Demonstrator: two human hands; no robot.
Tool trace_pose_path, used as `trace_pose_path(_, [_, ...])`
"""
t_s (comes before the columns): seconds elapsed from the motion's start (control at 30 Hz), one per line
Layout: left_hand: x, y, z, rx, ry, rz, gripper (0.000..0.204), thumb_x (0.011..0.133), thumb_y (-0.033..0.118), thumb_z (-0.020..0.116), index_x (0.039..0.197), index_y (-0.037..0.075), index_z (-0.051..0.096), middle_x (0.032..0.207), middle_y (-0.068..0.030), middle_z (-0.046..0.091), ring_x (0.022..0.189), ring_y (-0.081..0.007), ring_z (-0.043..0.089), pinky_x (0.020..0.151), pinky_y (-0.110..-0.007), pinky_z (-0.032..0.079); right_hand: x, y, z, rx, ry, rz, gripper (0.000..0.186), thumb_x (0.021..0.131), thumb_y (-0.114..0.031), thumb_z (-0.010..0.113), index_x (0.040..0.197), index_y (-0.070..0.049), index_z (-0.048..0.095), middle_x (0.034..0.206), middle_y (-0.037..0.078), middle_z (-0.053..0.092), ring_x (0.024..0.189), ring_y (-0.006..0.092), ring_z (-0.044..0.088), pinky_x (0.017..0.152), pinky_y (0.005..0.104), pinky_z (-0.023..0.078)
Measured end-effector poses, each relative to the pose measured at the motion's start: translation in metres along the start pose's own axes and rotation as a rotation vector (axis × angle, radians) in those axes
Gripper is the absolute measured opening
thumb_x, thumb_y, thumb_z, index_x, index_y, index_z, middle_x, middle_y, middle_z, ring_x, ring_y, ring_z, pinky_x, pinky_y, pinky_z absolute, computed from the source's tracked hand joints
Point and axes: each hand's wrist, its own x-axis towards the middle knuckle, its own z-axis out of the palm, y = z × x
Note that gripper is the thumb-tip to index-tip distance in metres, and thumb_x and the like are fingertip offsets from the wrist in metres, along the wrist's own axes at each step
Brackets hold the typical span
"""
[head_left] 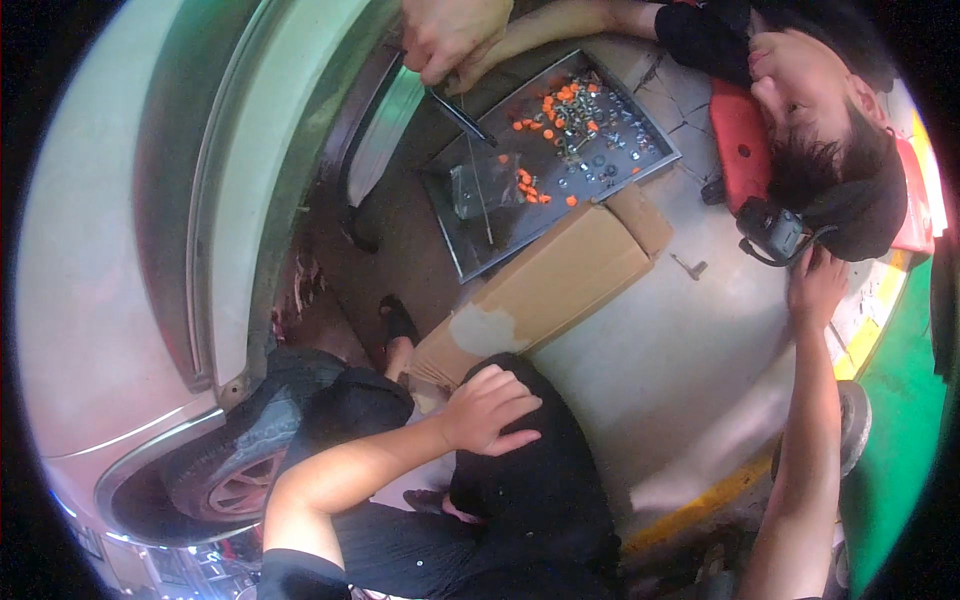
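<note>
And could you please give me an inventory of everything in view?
Car: one, whitish, left
Car wheel: one, dark tyre, lower left
Tray: one, grey, upper middle
Small caps: many, orange, in tray
Nuts and small hardware: many, silvery, in tray
Plastic bag: one, clear, in tray
Rod-like tool: one, black, below co-worker's hand
Cardboard box: one, brown, beside tray
Creeper: one, red, beneath co-worker
Co-worker: one, black sleeve, upper right
Cap: one, black, on co-worker's head
Head-worn camera: one, dark, at cap
Floor stripe: yellow, lower right
Trousers: one pair, black, lower middle
Left hand: one, bare, on knee
Right hand: one, bare, at cap
</note>
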Motion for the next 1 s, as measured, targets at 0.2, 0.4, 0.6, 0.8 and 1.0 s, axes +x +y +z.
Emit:
trace_pose_path(0.2, [0.0004, 0.0008, 0.0014, 0.017, -0.007, -0.043, 0.037, 0.078, 0.032, 0.07, 0.1, 0.004, 0.061, 0.088, -0.0085, 0.056, 0.08, -0.0257, 0.053, 0.071, -0.036, 0.041, 0.0003, 0.0068, 0.0068, 0.004, 0.138, -0.057, 0.041, 0.095, -0.04, 0.043, 0.108, -0.007, 0.064, 0.105, 0.015, 0.059, 0.105, 0.0334, 0.051, 0.086, 0.0465, 0.04])
trace_pose_path(0.4, [-0.0021, 0.0003, 0.0048, 0.007, -0.03, -0.065, 0.039, 0.077, 0.032, 0.071, 0.102, 0.004, 0.061, 0.091, -0.0093, 0.058, 0.08, -0.028, 0.054, 0.071, -0.038, 0.041, 0.0002, 0.0086, 0.0082, -0.033, 0.136, -0.055, 0.038, 0.095, -0.038, 0.044, 0.108, -0.008, 0.063, 0.105, 0.016, 0.059, 0.104, 0.0341, 0.052, 0.085, 0.0471, 0.04])
trace_pose_path(0.6, [0.0004, 0.0037, 0.0032, 0.021, -0.073, -0.081, 0.038, 0.077, 0.032, 0.071, 0.104, 0.006, 0.062, 0.093, -0.0081, 0.059, 0.08, -0.0274, 0.055, 0.07, -0.037, 0.042, -0.001, 0.0094, 0.0088, -0.017, 0.15, -0.068, 0.038, 0.095, -0.038, 0.045, 0.109, -0.008, 0.063, 0.106, 0.016, 0.058, 0.104, 0.0347, 0.052, 0.085, 0.0477, 0.04])
trace_pose_path(0.8, [0.0037, 0.0034, 0.0027, 0.035, -0.07, -0.069, 0.038, 0.078, 0.032, 0.07, 0.104, 0.006, 0.062, 0.091, -0.008, 0.058, 0.078, -0.0263, 0.054, 0.069, -0.037, 0.041, 0.0009, 0.012, 0.0109, -0.024, 0.166, -0.069, 0.038, 0.095, -0.038, 0.045, 0.108, -0.008, 0.063, 0.107, 0.016, 0.057, 0.104, 0.035, 0.051, 0.086, 0.0479, 0.04])
trace_pose_path(1.0, [0.0044, 0.0014, 0.0012, 0.03, -0.053, -0.06, 0.037, 0.078, 0.031, 0.071, 0.102, 0.005, 0.063, 0.089, -0.0083, 0.058, 0.077, -0.0259, 0.054, 0.068, -0.037, 0.041, 0.0015, 0.0062, 0.0074, -0.029, 0.099, -0.047, 0.038, 0.095, -0.039, 0.044, 0.11, -0.009, 0.062, 0.108, 0.016, 0.057, 0.107, 0.0345, 0.05, 0.089, 0.0478, 0.039])
